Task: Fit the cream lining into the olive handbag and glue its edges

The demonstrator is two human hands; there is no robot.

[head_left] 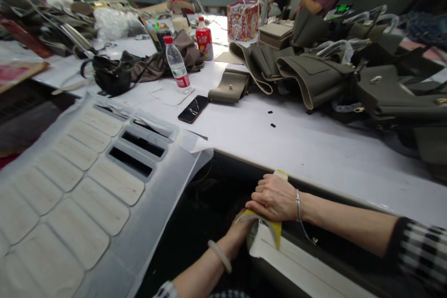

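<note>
Near the table's front edge, my right hand (274,198) is closed, its fingers curled over a yellow-and-white strip (275,232) that sticks out above and below the fist. My left hand (240,228) is right against it, beneath the strip's left corner. The left fingers are mostly hidden; the hand looks closed, but what it grips does not show. Below both hands, a dark olive bag piece (279,270) with a long white band (296,260) runs toward the lower right. A small metal stud shows beside the band.
To the left, pale rounded panels (77,223) lie in rows on a translucent sheet (167,172). The white table (314,149) holds a phone (193,109), a water bottle (177,65), a red bottle (204,39), an olive flap piece (228,86) and heaped olive bags (314,74). People are farther back.
</note>
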